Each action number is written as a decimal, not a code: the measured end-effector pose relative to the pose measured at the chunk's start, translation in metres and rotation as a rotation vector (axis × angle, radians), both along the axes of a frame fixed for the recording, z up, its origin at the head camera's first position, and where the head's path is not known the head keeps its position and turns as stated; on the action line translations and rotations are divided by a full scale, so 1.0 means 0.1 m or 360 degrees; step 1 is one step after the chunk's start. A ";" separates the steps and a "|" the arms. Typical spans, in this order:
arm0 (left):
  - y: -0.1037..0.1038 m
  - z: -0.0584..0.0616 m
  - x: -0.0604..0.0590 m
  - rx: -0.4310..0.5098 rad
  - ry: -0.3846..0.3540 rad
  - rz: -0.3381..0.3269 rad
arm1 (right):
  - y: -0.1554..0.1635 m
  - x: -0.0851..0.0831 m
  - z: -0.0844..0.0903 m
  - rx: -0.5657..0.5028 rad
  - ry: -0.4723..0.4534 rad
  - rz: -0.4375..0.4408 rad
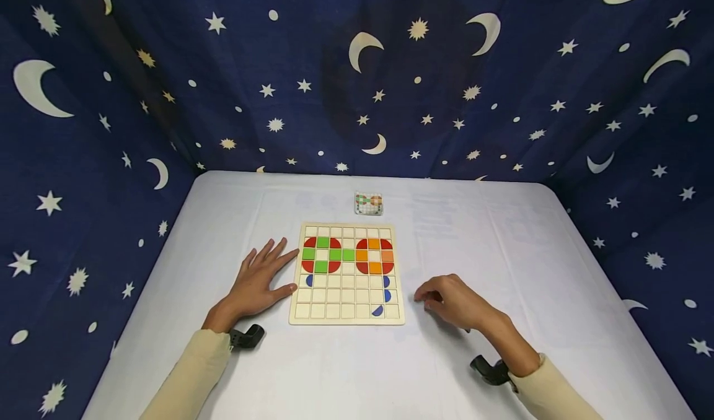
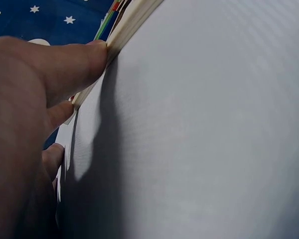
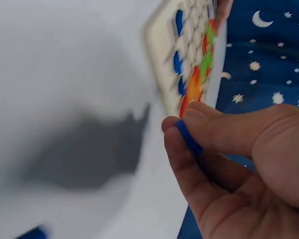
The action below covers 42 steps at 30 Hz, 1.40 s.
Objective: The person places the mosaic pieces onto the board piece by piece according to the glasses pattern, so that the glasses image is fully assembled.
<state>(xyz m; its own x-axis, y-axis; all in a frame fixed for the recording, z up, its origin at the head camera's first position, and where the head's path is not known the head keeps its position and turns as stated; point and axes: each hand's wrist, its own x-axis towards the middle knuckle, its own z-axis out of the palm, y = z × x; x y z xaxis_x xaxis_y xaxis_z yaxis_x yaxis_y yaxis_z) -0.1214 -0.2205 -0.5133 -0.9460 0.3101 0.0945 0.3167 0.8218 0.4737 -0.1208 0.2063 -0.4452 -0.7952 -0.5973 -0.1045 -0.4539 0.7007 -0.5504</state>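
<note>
Backdrop: dark blue cloth (image 1: 424, 67) printed with moons and stars is hanging round 3 sides of a white tabletop (image 1: 530, 271)

Puzzle board: a pale wooden grid board (image 1: 347, 318) is lying flat near the middle of the tabletop; red, green and orange tiles are filling 2 rounded figures in its upper rows; 3 blue pieces are sitting in its lower right cells and 1 at its lower left

Left hand: the left hand (image 1: 261, 282) is resting flat on the tabletop with fingers spread and straight; its fingertips are touching the board's left edge; in the left wrist view the thumb (image 2: 65, 64) is pressing against that edge

Right hand: the right hand (image 1: 454, 301) is hovering just right of the board with fingers curled; in the right wrist view it is pinching a small blue piece (image 3: 188, 137) between thumb and fingertips

Card: a small pattern card (image 1: 369, 203) is lying beyond the board's far edge, apart from it

Loose piece: another blue piece (image 3: 32, 233) is lying on the tabletop at the bottom edge of the right wrist view, blurred
</note>
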 end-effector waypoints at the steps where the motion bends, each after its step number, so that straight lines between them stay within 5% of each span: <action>1: 0.00 0.00 0.00 0.0001 -0.0005 0.0000 | -0.06 -0.02 0.02 -0.0013 -0.0006 0.0014; 8: 0.00 0.01 0.01 -0.0001 -0.0020 0.0005 | -0.53 -0.21 0.13 -0.0247 0.0008 0.0210; 14: 0.00 0.02 0.01 -0.0002 -0.0031 0.0002 | -1.06 -0.37 0.03 -0.0501 0.0043 0.0299; 19: 0.01 0.03 -0.01 -0.0003 -0.0036 -0.0008 | -1.47 -0.44 -0.06 -0.0652 -0.0216 0.0347; 24: -0.01 0.04 -0.02 0.0000 -0.0033 -0.0031 | -1.81 -0.45 -0.14 -0.0619 -0.0385 0.0368; 29: -0.01 0.03 -0.02 -0.0002 -0.0031 -0.0046 | -1.98 -0.39 -0.20 -0.0487 -0.0185 0.0396; 34: -0.02 0.03 -0.01 0.0005 -0.0025 -0.0038 | -2.03 -0.32 -0.24 -0.0271 0.0166 0.0602; 42: -0.01 0.03 -0.01 -0.0008 -0.0006 -0.0039 | -1.96 -0.31 -0.23 -0.0052 0.0414 0.0845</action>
<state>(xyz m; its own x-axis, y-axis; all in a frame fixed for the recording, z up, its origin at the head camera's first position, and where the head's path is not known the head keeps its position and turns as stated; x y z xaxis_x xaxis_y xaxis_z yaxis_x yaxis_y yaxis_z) -0.1224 -0.2214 -0.5107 -0.9385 0.3334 0.0893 0.3348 0.8163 0.4707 -0.1521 0.0099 -0.4682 -0.3836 -0.9201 0.0788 -0.8607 0.3253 -0.3917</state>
